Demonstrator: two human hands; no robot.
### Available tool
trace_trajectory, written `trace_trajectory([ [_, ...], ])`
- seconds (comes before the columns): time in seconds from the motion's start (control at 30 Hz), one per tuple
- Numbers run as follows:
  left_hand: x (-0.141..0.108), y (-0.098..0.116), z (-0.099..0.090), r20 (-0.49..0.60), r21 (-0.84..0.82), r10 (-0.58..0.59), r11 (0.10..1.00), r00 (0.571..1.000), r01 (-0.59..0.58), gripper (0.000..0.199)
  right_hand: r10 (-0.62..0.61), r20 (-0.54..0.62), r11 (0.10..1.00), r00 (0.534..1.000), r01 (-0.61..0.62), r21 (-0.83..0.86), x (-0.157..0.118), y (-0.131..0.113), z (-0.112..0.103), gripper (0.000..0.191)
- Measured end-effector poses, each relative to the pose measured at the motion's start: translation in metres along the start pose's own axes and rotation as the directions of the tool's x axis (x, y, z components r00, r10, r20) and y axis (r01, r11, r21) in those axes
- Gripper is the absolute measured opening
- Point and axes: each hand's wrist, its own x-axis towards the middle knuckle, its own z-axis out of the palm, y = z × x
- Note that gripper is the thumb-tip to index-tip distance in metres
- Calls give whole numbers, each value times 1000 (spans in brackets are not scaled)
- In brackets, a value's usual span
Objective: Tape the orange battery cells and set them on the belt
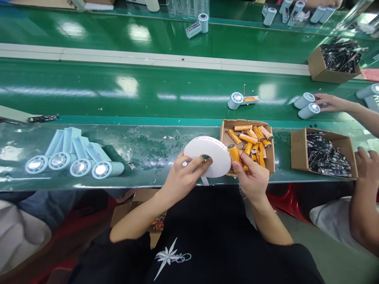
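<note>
My left hand is closed on a large white roll of tape, with fingers in its core. A short loose end of tape hangs below the roll. My right hand pinches an orange cylindrical battery cell, close to the right edge of the roll. Just behind that hand stands a cardboard box of orange battery cells, some with pinkish-white strips and wires. The box is partly hidden by my right hand and the roll.
Several light-blue lamp-like housings lie at the left. Another housing with wires sits on the green belt. Right of me is a box of circuit boards. A co-worker's hand touches blue housings; another co-worker's hand is beside that box.
</note>
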Motion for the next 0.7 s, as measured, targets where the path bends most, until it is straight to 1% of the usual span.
trace_trajectory([
  [0.07, 3, -8, -8, 48, 1, 41, 999, 998, -41, 60, 121, 120, 980, 985, -138, 145, 2, 2, -3, 38],
  [0.1, 6, -14, -14, 71, -14, 66, 998, 995, -65, 61, 152, 200, 955, 968, -197, 223, 6, 2, -7, 41],
  [0.17, 14, -25, -27, 114, -48, 112, 993, 987, -107, 65, 152, 356, 903, 922, -276, 329, 19, -1, -17, 42],
  [0.2, 19, -31, -33, 140, -61, 125, 991, 982, -118, 67, 140, 410, 892, 901, -294, 342, 27, -3, -24, 41],
  [0.27, 28, -39, -44, 203, -73, 124, 991, 971, -111, 68, 126, 476, 912, 870, -291, 290, 44, -9, -37, 41],
  [0.33, 34, -41, -49, 254, -76, 104, 993, 962, -87, 67, 120, 495, 939, 860, -261, 225, 57, -14, -43, 44],
  [0.37, 36, -39, -49, 253, -72, 98, 994, 963, -82, 67, 117, 478, 942, 871, -250, 225, 60, -15, -42, 45],
  [0.4, 36, -34, -47, 229, -59, 92, 995, 969, -80, 68, 112, 435, 936, 893, -242, 256, 60, -15, -38, 46],
  [0.43, 35, -26, -44, 185, -36, 83, 996, 979, -78, 68, 113, 357, 921, 927, -232, 312, 58, -15, -30, 47],
  [0.47, 34, -17, -38, 123, -9, 72, 997, 990, -71, 66, 123, 244, 902, 962, -211, 377, 52, -13, -19, 50],
  [0.5, 32, -7, -32, 54, 19, 54, 998, 997, -55, 64, 148, 111, 882, 983, -182, 435, 45, -12, -6, 53],
  [0.53, 30, 4, -24, -10, 43, 29, 999, 1000, -28, 60, 182, -16, 864, 983, -153, 479, 36, -10, 7, 57],
  [0.57, 28, 15, -16, -59, 59, -2, 998, 998, 6, 55, 225, -114, 849, 968, -137, 510, 26, -8, 19, 61],
  [0.6, 26, 25, -9, -89, 65, -37, 997, 995, 43, 52, 268, -179, 837, 947, -136, 530, 18, -5, 27, 64],
  [0.63, 23, 34, -3, -100, 63, -71, 995, 992, 78, 50, 303, -215, 828, 929, -144, 542, 11, -4, 32, 66],
  [0.67, 19, 42, 2, -89, 54, -100, 993, 991, 106, 49, 322, -223, 822, 920, -155, 549, 7, -2, 33, 67],
  [0.7, 14, 49, 4, -64, 37, -107, 993, 992, 110, 48, 323, -190, 818, 927, -173, 549, 7, -1, 31, 67],
])
